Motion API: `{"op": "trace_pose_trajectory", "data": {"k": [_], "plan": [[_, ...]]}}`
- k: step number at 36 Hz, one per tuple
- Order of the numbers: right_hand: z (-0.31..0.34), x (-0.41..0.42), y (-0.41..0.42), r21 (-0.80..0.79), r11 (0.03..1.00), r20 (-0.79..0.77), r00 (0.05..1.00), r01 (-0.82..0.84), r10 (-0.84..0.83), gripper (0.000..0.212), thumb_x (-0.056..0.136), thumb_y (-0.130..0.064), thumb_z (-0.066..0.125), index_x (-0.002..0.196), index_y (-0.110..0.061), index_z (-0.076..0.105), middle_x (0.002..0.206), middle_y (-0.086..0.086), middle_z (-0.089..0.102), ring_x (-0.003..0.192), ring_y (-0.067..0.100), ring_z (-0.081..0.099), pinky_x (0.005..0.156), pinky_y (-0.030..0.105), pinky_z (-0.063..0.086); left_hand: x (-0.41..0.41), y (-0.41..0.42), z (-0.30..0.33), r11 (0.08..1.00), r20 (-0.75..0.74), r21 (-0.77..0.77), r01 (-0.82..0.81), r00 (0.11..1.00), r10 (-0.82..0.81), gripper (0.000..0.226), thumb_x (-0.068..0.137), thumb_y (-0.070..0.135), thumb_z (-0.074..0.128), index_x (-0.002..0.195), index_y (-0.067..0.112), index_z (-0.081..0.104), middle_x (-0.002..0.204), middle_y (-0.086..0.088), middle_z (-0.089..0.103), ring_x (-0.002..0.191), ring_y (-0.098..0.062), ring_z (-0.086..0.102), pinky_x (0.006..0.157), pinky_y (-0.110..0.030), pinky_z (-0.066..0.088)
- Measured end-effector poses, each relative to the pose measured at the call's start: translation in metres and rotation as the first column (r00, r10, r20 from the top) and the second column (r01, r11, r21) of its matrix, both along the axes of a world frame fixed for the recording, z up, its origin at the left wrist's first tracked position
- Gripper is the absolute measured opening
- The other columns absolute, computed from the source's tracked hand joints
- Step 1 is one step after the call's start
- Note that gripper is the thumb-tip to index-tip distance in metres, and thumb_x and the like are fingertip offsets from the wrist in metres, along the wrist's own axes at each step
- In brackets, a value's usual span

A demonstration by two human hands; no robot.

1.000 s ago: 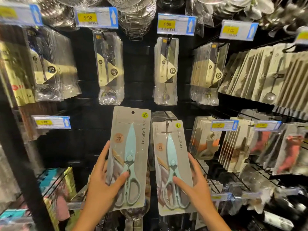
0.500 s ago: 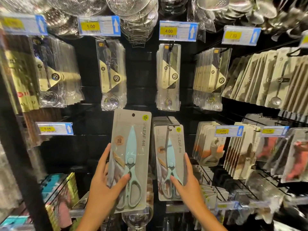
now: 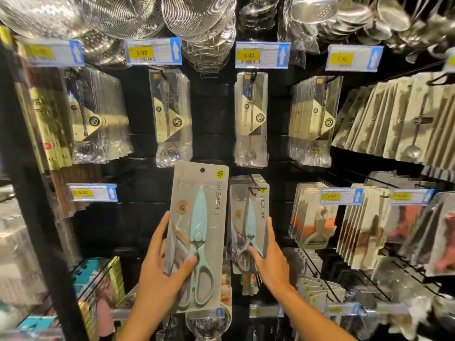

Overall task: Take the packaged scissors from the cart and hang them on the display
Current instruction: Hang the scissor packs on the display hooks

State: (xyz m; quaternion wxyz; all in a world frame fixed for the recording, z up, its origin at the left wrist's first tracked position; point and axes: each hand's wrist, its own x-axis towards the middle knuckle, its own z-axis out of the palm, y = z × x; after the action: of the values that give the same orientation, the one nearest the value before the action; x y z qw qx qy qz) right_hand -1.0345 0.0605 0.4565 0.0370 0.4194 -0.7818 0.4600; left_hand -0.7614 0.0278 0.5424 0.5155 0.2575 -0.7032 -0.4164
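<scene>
Head view: black display wall [image 3: 214, 112]; left hand [image 3: 160, 274] grips SALEAF scissors pack [image 3: 197, 232]; beside it, right hand [image 3: 273, 264] presses hung pack [image 3: 248, 217] with straight fingers, under 4.00 tag [image 3: 262, 55].

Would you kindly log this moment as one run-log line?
left hand grips scissors pack | right hand touches hung pack on hook | held pack not yet hung

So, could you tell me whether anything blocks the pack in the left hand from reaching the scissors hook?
Nothing visible does. The held pack sits just left of the hook, with open space between them. The right hand rests on the hung packs below the hook.
</scene>
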Motion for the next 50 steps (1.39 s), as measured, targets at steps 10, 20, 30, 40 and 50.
{"op": "trace_pose_trajectory", "data": {"k": [10,20,30,40,50], "plan": [[-0.004,-0.007,0.008,0.011,0.997,0.026,0.997,-0.073,0.073,0.107,0.089,-0.045,0.073,0.15,-0.057,-0.014,0.155,0.003,0.036,0.142,0.026,0.039,0.108,0.048,0.044,0.003,0.008,0.001,1.0,0.003,-0.007,0.011,1.0,-0.011,0.094,0.08,0.017,0.08,0.148,0.057,0.029,0.148,0.021,0.049,0.131,-0.005,0.054,0.105,-0.039,0.05],[0.048,0.047,0.044,-0.296,0.856,0.151,0.864,-0.425,0.481,0.062,0.099,-0.027,0.062,0.15,-0.046,0.031,0.124,-0.018,0.063,0.117,0.004,0.061,0.103,0.031,0.052,0.005,0.01,-0.004,1.0,0.006,-0.016,0.023,1.0,-0.023,0.093,0.081,0.017,0.08,0.147,0.058,0.029,0.152,0.023,0.043,0.138,-0.006,0.047,0.109,-0.05,0.047],[0.08,0.084,0.05,-0.348,0.745,0.208,0.728,-0.569,0.653,0.074,0.102,-0.016,0.058,0.149,-0.061,0.023,0.117,0.04,0.05,0.11,0.058,0.051,0.097,0.063,0.049,-0.003,0.014,-0.016,0.997,-0.022,-0.023,0.075,0.997,-0.076,0.094,0.074,0.044,0.081,0.151,0.051,0.028,0.154,0.021,0.042,0.141,-0.009,0.045,0.108,-0.055,0.046],[0.059,0.072,0.072,-0.309,0.812,0.194,0.803,-0.495,0.563,0.075,0.102,-0.014,0.058,0.15,-0.059,0.023,0.11,0.02,0.068,0.1,0.041,0.065,0.094,0.054,0.055,-0.013,0.01,-0.037,0.973,0.084,0.044,0.228,0.969,-0.231,0.103,0.076,0.025,0.084,0.15,0.059,0.02,0.139,0.023,0.056,0.126,-0.007,0.06,0.102,-0.04,0.054],[0.042,0.046,0.094,-0.247,0.9,0.239,0.877,-0.36,0.416,0.073,0.102,-0.012,0.056,0.154,-0.049,0.022,0.115,-0.011,0.074,0.098,0.024,0.071,0.088,0.043,0.059,-0.053,0.0,-0.043,0.944,0.259,0.011,0.329,0.911,-0.32,0.115,0.077,0.022,0.087,0.151,0.061,0.007,0.131,0.008,0.062,0.11,-0.012,0.068,0.094,-0.033,0.058]]}}
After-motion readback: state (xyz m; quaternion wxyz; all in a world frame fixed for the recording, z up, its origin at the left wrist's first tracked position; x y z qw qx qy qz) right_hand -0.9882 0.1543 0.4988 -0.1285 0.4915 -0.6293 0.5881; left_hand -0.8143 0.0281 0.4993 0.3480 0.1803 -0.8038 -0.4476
